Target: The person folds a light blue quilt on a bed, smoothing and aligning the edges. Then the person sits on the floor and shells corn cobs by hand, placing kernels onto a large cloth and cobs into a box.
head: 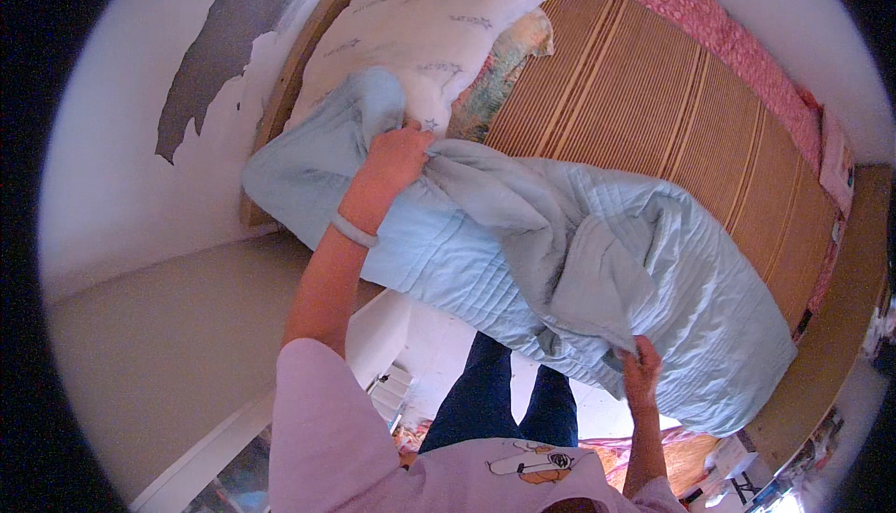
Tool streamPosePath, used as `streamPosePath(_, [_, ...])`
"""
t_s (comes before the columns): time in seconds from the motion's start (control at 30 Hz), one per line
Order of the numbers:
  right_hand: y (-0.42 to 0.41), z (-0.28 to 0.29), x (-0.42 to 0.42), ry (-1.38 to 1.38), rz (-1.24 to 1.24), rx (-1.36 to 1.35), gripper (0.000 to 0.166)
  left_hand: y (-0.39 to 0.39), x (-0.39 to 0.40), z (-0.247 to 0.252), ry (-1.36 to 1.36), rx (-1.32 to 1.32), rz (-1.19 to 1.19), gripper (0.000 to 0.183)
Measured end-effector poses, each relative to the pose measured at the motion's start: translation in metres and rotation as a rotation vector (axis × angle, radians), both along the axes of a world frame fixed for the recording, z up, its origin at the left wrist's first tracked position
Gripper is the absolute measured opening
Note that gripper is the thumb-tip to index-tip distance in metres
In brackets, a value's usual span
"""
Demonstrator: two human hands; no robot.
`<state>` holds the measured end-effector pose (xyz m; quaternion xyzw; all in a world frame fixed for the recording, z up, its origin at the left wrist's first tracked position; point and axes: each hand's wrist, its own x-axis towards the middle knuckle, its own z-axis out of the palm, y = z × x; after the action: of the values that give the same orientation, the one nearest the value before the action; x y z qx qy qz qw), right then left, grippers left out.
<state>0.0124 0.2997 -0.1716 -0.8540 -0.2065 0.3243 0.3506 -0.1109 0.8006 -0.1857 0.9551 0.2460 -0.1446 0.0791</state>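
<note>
A light blue quilt [448, 240] with a greyish underside lies bunched along the near side of a bed, partly hanging over its edge. At the pillow end, my left hand [402, 152] grips a fold of the quilt, with a grey band on the wrist. Lower right, my right hand [640, 366] pinches another edge of it. Beyond my left hand rests a white pillow [406, 30] printed with stars, on top of a green patterned pillow [493, 86]. A brown striped mat [630, 86] covers the bed's surface. Both hands' fingertips are partly hidden.
A wooden headboard [297, 58] stands against the wall with peeled paint. Pink patterned fabric [742, 44] runs along the bed's far edge. To the left is a flat grey-brown surface [182, 331]; a wooden board [850, 289] stands at the right end of the bed.
</note>
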Motion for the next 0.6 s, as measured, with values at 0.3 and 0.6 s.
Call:
streamPosePath(0.3, [-0.012,0.085,0.096,-0.189,-0.636,0.338,0.034,-0.001,-0.007,0.019,-0.177,0.155,-0.052,0.021])
streamPosePath(0.6, [0.036,0.176,0.158,-1.149,-0.168,-0.026,0.038,0.089,0.012,0.077,-0.929,0.177,0.414,0.015])
